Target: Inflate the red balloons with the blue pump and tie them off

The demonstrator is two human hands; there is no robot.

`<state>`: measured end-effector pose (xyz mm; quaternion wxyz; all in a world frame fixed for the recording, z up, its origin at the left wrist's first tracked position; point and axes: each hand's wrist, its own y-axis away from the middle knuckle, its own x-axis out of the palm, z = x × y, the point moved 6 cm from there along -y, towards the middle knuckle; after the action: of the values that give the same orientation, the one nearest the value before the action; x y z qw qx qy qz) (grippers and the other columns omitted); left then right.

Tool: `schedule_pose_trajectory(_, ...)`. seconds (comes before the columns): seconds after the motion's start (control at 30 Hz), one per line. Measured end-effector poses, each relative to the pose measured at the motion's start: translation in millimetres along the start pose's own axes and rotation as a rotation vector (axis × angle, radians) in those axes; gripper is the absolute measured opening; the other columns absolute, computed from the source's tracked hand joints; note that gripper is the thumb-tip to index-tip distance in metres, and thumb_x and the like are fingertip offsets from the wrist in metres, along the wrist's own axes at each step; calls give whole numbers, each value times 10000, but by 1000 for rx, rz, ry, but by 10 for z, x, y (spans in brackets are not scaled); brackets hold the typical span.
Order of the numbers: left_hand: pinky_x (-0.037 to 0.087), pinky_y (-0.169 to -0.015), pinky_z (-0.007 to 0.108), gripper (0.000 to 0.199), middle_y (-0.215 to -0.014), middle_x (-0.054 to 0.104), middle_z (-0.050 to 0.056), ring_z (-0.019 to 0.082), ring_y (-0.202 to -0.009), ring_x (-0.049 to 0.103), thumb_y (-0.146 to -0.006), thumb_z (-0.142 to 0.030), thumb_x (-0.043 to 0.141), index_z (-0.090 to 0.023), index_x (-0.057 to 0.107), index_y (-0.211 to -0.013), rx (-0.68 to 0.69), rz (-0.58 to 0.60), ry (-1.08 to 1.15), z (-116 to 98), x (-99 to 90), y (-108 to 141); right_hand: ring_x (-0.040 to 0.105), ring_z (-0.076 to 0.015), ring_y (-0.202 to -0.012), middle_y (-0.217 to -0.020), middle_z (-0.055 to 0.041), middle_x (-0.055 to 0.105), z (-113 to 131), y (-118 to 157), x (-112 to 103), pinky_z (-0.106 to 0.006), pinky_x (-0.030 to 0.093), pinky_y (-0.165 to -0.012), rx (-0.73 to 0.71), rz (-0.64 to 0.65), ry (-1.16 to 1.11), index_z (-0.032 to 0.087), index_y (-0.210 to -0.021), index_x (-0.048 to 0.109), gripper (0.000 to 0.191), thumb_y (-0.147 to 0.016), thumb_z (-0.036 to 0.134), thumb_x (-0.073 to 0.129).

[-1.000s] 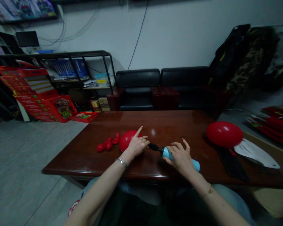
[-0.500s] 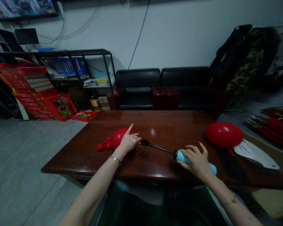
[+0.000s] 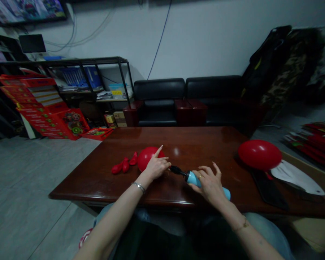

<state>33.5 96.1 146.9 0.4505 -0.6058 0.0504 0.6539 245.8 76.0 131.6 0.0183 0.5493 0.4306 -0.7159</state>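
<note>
My left hand [image 3: 157, 167] is closed at the neck of a partly inflated red balloon [image 3: 144, 157], its index finger stretched out over the balloon's side. The black nozzle end of a light-blue hand pump [image 3: 191, 178] meets the fingers there; the balloon's mouth is hidden. Around the pump's blue body my right hand [image 3: 212, 187] is wrapped, and little of the shaft shows. Several limp red balloons [image 3: 117, 168] lie just left of the inflated one.
A larger red balloon [image 3: 260, 154] rests at the table's right, beside a white flat item [image 3: 298, 177] and a dark flat object [image 3: 269, 189]. Across the wooden table [image 3: 176, 137] stand black armchairs [image 3: 159, 101]. Red boxes [image 3: 43, 119] are stacked on the floor at left.
My right hand has pushed the pump body left toward the nozzle, shortening the visible shaft. My left hand and the balloon have shifted slightly right, uncovering another limp balloon.
</note>
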Motion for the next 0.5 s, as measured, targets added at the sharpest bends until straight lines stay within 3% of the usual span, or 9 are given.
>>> schedule_pose_trajectory(0.3, -45, -1230, 596, 222, -861, 785, 8, 214, -965, 734, -935, -202, 516, -215, 736, -915, -76, -10, -6, 460, -87, 186, 611, -258, -1094, -992, -13, 753, -598, 375, -142, -592, 97, -1160, -33, -12, 73, 259, -1155, 642, 339, -865, 431, 607)
schedule_pose_trajectory(0.4, -53, -1228, 598, 243, -816, 780, -10, 212, -972, 733, -938, -182, 499, -221, 733, -886, -62, -15, -19, 476, -105, 189, 612, -257, -1095, -994, -20, 754, -625, 389, -153, -589, 105, -1157, -35, 2, 77, 259, -1142, 651, 307, -880, 404, 583)
schedule_pose_trajectory(0.5, -35, -1235, 585, 247, -813, 780, 9, 205, -973, 732, -942, -163, 490, -199, 724, -872, -47, -24, -42, 356, -100, 124, 611, -254, -1089, -973, -29, 748, -488, 289, -124, -579, 106, -1166, -5, -11, 40, 245, -1099, 664, 284, -874, 402, 588)
